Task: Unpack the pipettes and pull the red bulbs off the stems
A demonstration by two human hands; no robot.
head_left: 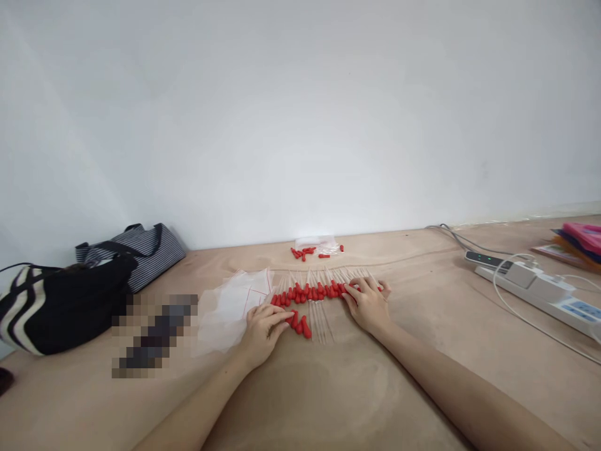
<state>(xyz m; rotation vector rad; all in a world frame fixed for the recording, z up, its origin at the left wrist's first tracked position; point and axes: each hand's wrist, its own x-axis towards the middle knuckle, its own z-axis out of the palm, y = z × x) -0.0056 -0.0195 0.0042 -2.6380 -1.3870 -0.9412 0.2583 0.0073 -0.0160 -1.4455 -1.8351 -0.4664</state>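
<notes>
A row of thin glass droppers with red rubber bulbs (315, 292) lies across the tan table (328, 388). My left hand (264, 327) rests at the row's left end, fingers curled, fingertips touching a few loose red-bulbed droppers (302, 325) lying nearer me. My right hand (367, 302) lies flat, fingers stretched over the right end of the row. A heap of clear plastic bags (232, 308) with red marks sits just left of my left hand.
More loose red bulbs (307, 252) and a small clear bag (315, 242) lie by the wall. Striped and black bags (70, 294) stand at the left. A white power strip (539, 289) with cables is at the right, coloured folders (580, 241) beyond it.
</notes>
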